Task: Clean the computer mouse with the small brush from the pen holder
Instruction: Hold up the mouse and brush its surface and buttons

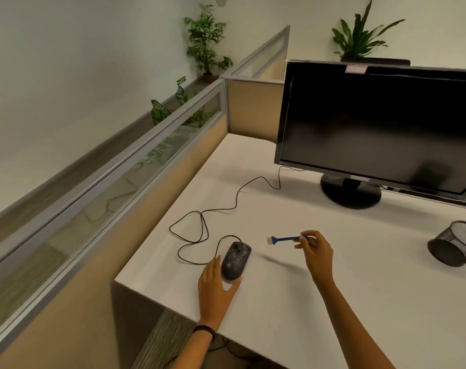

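Near the front left corner of the white desk [319,310] the left hand [217,286] lies flat with straight fingers along the left flank of the computer mouse [235,259], its thumb at the mouse's near end; the fingertips are partly hidden behind the mouse body, so how firmly they press cannot be told; a dark band [205,330] circles that wrist. Just right of the mouse and apart from it, the right hand [315,251] is raised above the desk with its thumb and curled fingers pinching the far end of the small brush [285,238]; the end of the blue handle is hidden inside the grip, the pale bristles point left toward the mouse without touching it, and a blurred shadow falls on the desk below. The mouse is dark, speckled with pale grime, and rests on the desk; its black cable [199,222] loops to the left and far side, then runs away under the monitor [373,123], where its end is lost to view. The monitor's screen is dark, a pink label [355,68] sits on its top bezel, its round stand [350,194] is on the far part of the desk, and its right side is cut off by the frame. At the far right a black mesh pen holder [455,245] is also clipped by the edge; whether it stands upright or lies tipped is hard to make out. Left of the desk runs a partition [146,161] with a glass strip, and leafy plants [206,38] stand beyond it.
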Tool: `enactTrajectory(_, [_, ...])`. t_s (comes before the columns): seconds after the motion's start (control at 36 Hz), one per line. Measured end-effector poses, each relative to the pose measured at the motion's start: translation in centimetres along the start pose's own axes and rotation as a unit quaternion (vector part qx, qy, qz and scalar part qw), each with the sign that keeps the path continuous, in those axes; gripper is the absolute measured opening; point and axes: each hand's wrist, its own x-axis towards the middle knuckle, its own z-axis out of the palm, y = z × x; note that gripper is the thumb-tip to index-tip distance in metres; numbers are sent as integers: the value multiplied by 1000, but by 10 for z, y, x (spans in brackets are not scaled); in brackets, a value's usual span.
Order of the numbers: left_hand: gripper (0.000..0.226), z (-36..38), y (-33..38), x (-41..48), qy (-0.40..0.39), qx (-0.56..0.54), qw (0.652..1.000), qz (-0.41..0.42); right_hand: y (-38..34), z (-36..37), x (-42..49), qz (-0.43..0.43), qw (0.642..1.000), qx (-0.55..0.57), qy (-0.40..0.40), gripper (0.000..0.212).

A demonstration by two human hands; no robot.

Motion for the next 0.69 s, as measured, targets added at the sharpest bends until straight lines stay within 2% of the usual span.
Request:
enactTrajectory(0.11, [83,7,4,-6,19,-16,999,-30,-1,3,-6,4,1000,3,-1,5])
enactTrajectory(0.69, [69,24,18,5,81,20,995,-60,13,-24,-24,18,999,-14,22,4])
